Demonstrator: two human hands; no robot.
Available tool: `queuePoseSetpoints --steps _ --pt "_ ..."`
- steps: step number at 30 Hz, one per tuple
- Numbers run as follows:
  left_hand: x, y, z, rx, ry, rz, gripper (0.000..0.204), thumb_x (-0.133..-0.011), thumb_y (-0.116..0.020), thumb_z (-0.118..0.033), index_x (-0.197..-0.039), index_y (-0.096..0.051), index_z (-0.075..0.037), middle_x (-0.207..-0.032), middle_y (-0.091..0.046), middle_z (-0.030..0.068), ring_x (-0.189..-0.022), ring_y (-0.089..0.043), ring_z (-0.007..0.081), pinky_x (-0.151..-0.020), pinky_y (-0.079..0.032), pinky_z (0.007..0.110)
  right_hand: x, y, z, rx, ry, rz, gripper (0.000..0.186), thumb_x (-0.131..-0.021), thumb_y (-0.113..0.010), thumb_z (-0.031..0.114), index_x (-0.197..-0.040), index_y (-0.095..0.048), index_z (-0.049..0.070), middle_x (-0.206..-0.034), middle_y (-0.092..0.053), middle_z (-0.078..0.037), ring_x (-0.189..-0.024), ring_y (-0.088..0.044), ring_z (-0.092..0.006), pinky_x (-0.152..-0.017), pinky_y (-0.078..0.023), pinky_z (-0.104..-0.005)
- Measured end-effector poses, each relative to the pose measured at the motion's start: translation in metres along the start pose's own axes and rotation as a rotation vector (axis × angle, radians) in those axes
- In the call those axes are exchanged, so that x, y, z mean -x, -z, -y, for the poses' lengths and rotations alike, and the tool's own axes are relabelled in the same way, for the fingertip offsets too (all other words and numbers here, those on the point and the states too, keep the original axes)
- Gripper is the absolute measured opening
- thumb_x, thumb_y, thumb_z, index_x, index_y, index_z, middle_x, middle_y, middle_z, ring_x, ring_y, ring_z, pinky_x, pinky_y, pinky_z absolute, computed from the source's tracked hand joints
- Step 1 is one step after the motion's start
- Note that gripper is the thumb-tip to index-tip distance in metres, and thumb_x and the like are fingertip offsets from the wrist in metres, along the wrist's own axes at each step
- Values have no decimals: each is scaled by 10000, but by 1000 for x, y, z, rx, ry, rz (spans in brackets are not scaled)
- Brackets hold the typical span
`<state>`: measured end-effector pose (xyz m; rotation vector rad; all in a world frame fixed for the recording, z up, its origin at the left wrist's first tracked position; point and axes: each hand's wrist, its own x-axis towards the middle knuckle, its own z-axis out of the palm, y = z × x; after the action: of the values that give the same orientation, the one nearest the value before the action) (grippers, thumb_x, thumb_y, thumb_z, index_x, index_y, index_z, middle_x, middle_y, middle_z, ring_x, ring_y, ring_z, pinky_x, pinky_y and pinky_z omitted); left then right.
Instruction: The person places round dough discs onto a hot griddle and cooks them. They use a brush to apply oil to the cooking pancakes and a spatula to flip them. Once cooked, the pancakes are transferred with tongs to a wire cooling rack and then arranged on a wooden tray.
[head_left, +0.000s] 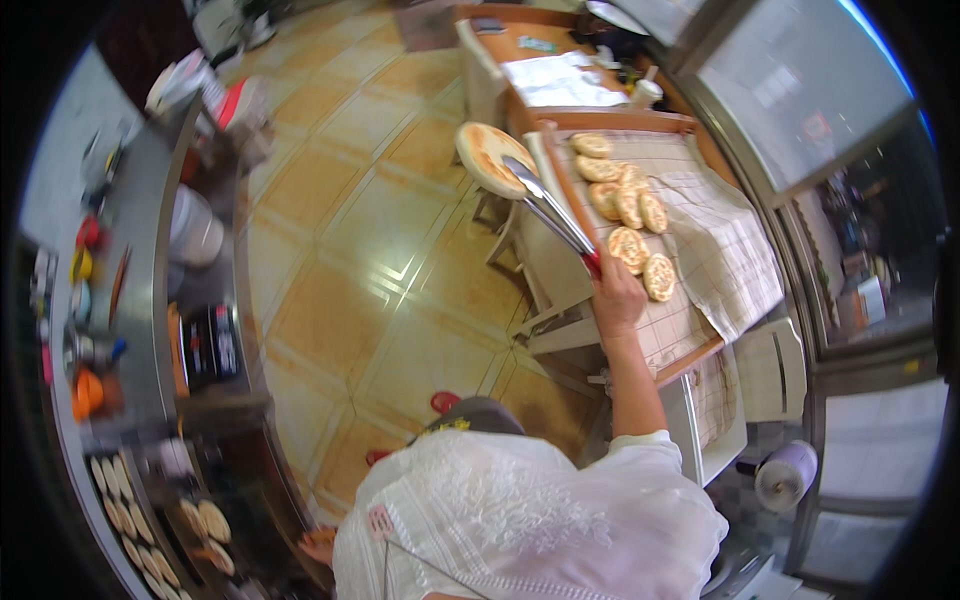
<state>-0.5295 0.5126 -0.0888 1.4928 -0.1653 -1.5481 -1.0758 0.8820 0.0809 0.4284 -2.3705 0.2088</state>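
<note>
Shirt (480,510), left hand (319,546) apparently partly behind

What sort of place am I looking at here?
Probably a small bakery or bread kitchen: browned flatbreads lie on a cloth-covered table, the right hand holds tongs gripping a larger round bread, and more bread pieces sit in rows at lower left.

A bakery kitchen is indicated by the metal counter (145,230), rows of breads (140,522) and flatbreads (628,248) laid on checked cloth (725,260).
</note>
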Motion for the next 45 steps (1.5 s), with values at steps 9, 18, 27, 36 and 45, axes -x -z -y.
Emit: queuePoseSetpoints --steps 9,18,27,36,45 --pt "-25 -48 29 -235 -56 76 430 -835 -529 -557 -1078 -552 -204 -879 -533 -1 -773 -527 184 -624 -428 338 32 15 -126 407 -189 123 425 -724 -691 190 -1135 -583 199 -796 -587 8 -667 -609 -181 -573 -483 -312" --pt "-27 22 -5 -138 -121 -25 419 -856 -484 -552 -1049 -574 -192 -740 -543 -3 -651 -523 166 -554 -429 316 8 -15 -84 282 14 68 361 -795 -648 219 -1152 -605 194 -791 -599 4 -663 -623 -199 -550 -493 -321" --pt "4 17 18 178 -183 -85 140 -874 -567 -336 -866 -523 -203 -702 -528 -6 -557 -508 133 -439 -388 275 -1 -39 222 -510 1028 130 420 -731 -645 116 -1149 -607 138 -747 -535 4 -611 -535 -152 -526 -430 -288" --pt "-15 42 49 465 -98 -105 525 -820 -663 -186 -1259 -379 -138 -869 -579 97 -606 -574 211 -458 -457 308 152 18 554 -965 1730 264 334 -791 -554 123 -1124 -574 114 -805 -578 -28 -718 -612 -192 -613 -498 -328" --pt "-45 38 60 98 4 -70 401 -840 -638 -107 -1198 -464 -58 -1092 -585 77 -785 -638 163 -402 -402 249 289 58 732 -818 1852 295 122 -825 -555 152 -918 -523 81 -797 -621 -78 -702 -662 -232 -575 -530 -366"
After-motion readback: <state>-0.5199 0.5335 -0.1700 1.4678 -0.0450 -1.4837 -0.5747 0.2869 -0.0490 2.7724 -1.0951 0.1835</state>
